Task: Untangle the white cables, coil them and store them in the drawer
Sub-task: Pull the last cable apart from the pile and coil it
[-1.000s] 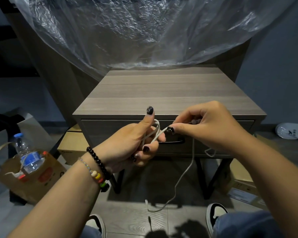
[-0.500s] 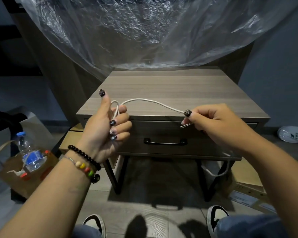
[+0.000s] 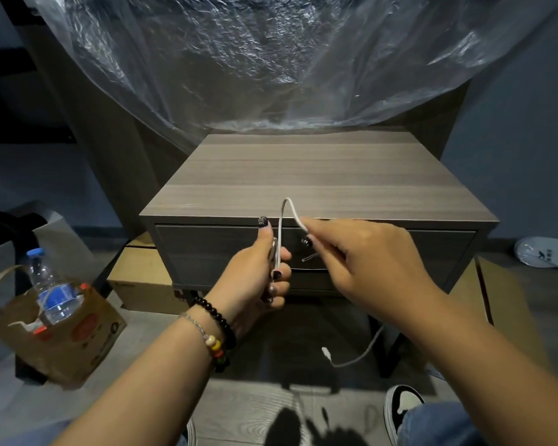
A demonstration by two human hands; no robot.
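Note:
A thin white cable (image 3: 283, 217) arches in a narrow loop between my two hands, in front of the grey nightstand's shut drawer (image 3: 213, 252). My left hand (image 3: 261, 272) grips several gathered turns of the cable in its curled fingers, thumb raised. Just right of it, my right hand (image 3: 361, 262) pinches the cable between thumb and forefinger. The free end hangs below my right hand, and its white plug (image 3: 326, 352) dangles near the floor. The drawer handle is mostly hidden behind my hands.
The wooden nightstand top (image 3: 316, 175) is bare, with a clear plastic sheet (image 3: 239, 59) draped behind and above it. A paper bag with a water bottle (image 3: 50, 294) stands at the left. Cardboard boxes (image 3: 142, 281) sit under the nightstand; my shoes (image 3: 400, 403) are below.
My right hand has swung back in from the right to meet my left hand, folding the stretched cable into a tall loop. The hanging end has shortened.

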